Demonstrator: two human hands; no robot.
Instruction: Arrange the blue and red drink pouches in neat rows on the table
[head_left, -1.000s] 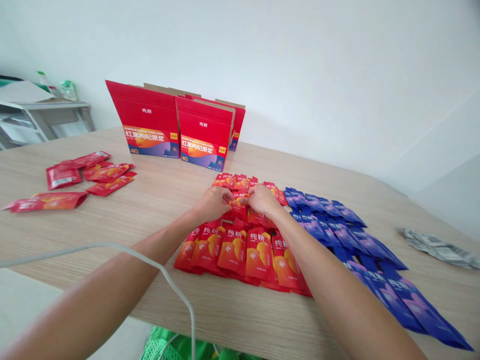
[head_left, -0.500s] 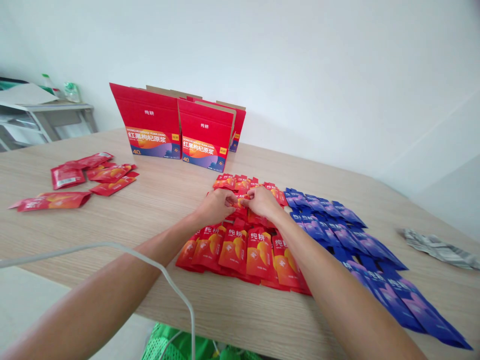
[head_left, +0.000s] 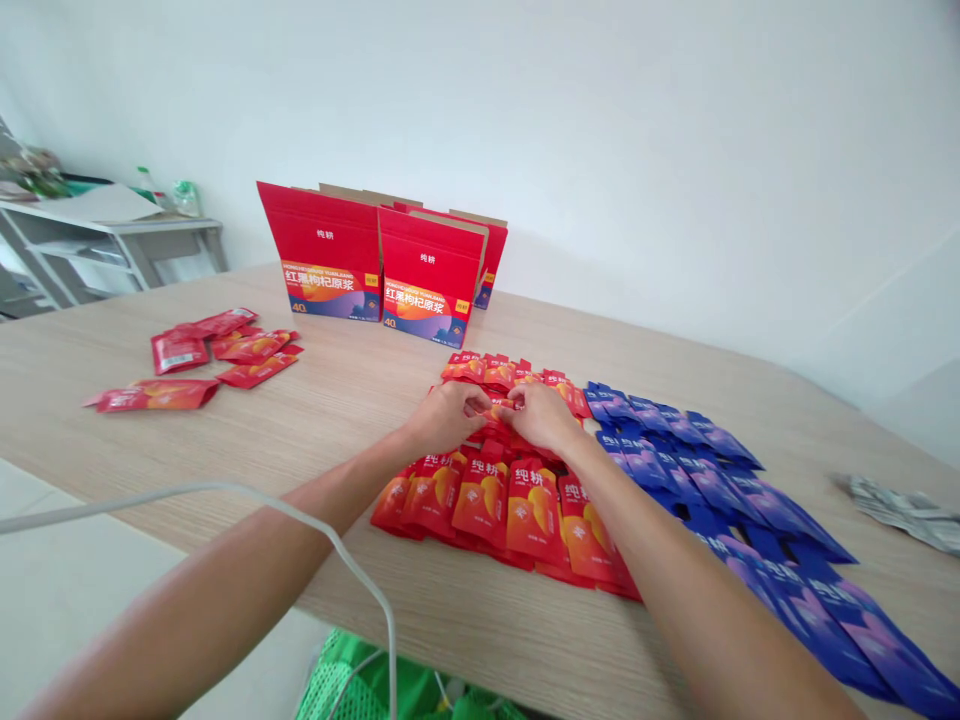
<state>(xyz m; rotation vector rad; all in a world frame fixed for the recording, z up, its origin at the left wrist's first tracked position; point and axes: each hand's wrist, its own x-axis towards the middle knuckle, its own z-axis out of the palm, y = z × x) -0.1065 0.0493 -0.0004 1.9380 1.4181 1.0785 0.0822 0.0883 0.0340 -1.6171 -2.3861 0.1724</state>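
Note:
Overlapping red pouches [head_left: 481,497] lie in three rows on the table, orange fruit printed on their fronts. Over the middle row my left hand [head_left: 448,415] has its fingers curled in, closed at the left edge of a red pouch [head_left: 498,410]. Facing it, my right hand [head_left: 546,415] pinches at that pouch's right side. Both sets of fingertips are partly hidden. Rows of blue pouches [head_left: 679,470] lie to the right of my right hand, and my right forearm crosses above the front red row.
Open red cartons [head_left: 326,260] stand behind the pouches. Several loose red pouches [head_left: 259,347] lie at the left. A crumpled grey-striped wrapper [head_left: 900,510] is at the far right. A white cable [head_left: 330,535] hangs across the front, before green mesh cloth [head_left: 352,680].
The view has swung slightly left, so everything appears farther right. My hands stay over the middle red row, in nearly the same pose.

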